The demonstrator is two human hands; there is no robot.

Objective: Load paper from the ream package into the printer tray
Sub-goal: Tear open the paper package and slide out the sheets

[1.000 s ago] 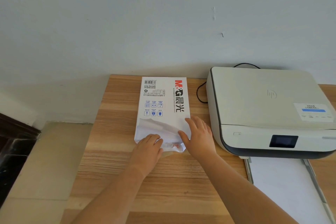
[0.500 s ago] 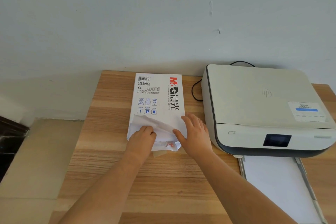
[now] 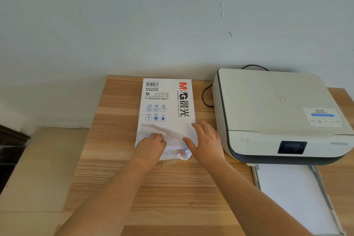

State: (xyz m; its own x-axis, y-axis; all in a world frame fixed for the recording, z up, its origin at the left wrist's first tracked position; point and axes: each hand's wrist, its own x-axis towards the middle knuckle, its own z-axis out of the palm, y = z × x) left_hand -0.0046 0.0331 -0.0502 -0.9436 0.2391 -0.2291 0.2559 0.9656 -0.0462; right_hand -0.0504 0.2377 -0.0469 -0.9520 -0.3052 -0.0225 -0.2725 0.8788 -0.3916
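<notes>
A white ream package with red and black lettering lies flat on the wooden table, left of the printer. Its near end is torn open, with crumpled wrapper flaps. My left hand has its fingers curled into the torn opening, gripping the wrapper. Resting flat on the package's near right corner is my right hand, fingers spread. The printer's tray is pulled out toward me and holds white paper.
A black cable loops on the table between the package and the printer, close to the wall. The table's left edge drops to a tiled floor. A dark object stands at the far left.
My left hand has slid a little further into the torn end of the package and curled tighter. My right hand stays on the package's corner. The package has not moved on the table.
</notes>
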